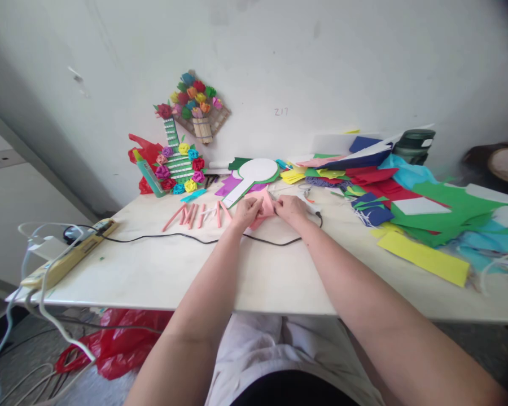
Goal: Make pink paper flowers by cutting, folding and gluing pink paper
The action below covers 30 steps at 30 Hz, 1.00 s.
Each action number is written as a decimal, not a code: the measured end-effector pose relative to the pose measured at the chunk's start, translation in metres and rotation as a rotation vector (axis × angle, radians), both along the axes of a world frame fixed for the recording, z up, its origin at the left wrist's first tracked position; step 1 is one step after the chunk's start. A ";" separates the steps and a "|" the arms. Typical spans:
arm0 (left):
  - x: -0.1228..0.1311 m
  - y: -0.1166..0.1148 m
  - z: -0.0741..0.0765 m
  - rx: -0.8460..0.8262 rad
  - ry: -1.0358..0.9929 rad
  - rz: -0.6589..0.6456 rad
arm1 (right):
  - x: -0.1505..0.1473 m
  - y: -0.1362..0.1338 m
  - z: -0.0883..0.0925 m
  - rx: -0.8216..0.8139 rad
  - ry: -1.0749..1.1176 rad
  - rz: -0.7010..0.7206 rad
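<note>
My left hand [248, 212] and my right hand [291, 209] meet over the middle of the table, fingers closed on a piece of pink paper [267, 203]. The paper looks bent or folded between them, and my fingers hide part of it. To the left of my left hand lie several pink paper strips or rolls [201, 216]. Just behind the hands is a white, green-edged paddle shape [259, 170], a round top with a straight handle, resting partly on purple paper [227, 185].
Coloured sheets [436, 217] pile up at the right, beside a dark green jar [415, 148]. A green glue bottle [149, 176] and a flower-trimmed guitar shape [180, 158] stand back left. A black cable [173, 235] runs from a power strip [74, 254] past my hands.
</note>
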State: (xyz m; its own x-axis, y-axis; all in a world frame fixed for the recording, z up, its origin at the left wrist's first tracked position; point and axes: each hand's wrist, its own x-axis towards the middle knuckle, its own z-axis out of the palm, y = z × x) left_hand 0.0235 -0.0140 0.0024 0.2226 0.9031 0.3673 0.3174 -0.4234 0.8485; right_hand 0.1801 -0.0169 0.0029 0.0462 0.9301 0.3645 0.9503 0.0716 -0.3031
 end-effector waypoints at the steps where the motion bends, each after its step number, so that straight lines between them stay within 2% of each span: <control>1: 0.000 0.000 0.000 -0.016 -0.039 -0.024 | 0.000 0.000 0.000 -0.002 -0.001 -0.003; 8: -0.001 -0.007 0.006 -0.063 -0.278 -0.087 | 0.000 0.001 -0.002 0.007 -0.003 0.004; 18: -0.004 -0.008 0.005 -0.109 -0.334 -0.155 | -0.011 -0.004 0.002 0.048 0.105 0.064; 22: -0.006 -0.005 0.003 -0.125 -0.358 -0.183 | -0.018 -0.004 0.002 0.086 0.196 0.138; 30: -0.003 -0.001 -0.001 -0.155 -0.324 -0.205 | -0.022 0.005 -0.005 0.188 0.525 0.348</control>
